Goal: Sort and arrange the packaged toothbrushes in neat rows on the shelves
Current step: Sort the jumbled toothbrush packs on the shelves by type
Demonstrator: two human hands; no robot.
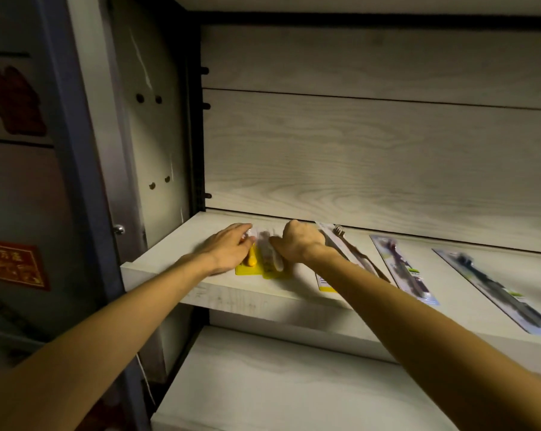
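Note:
A yellow-backed toothbrush pack (261, 265) lies flat near the left end of the pale wooden shelf (176, 269). My left hand (230, 247) lies on its left side with fingers stretched over the clear blister. My right hand (297, 242) holds the pack's right side, fingers curled over it. To the right lie three more packs, fanned at an angle: a brown-handled one (350, 253) partly under my right forearm, a dark one on blue card (404, 269), and another dark one (496, 290).
The cabinet's left wall (151, 135) with peg holes stands close to the yellow pack. A back panel (372, 157) closes the shelf behind. A lower shelf (278, 384) runs beneath. A grey door frame with red stickers (14, 262) is at far left.

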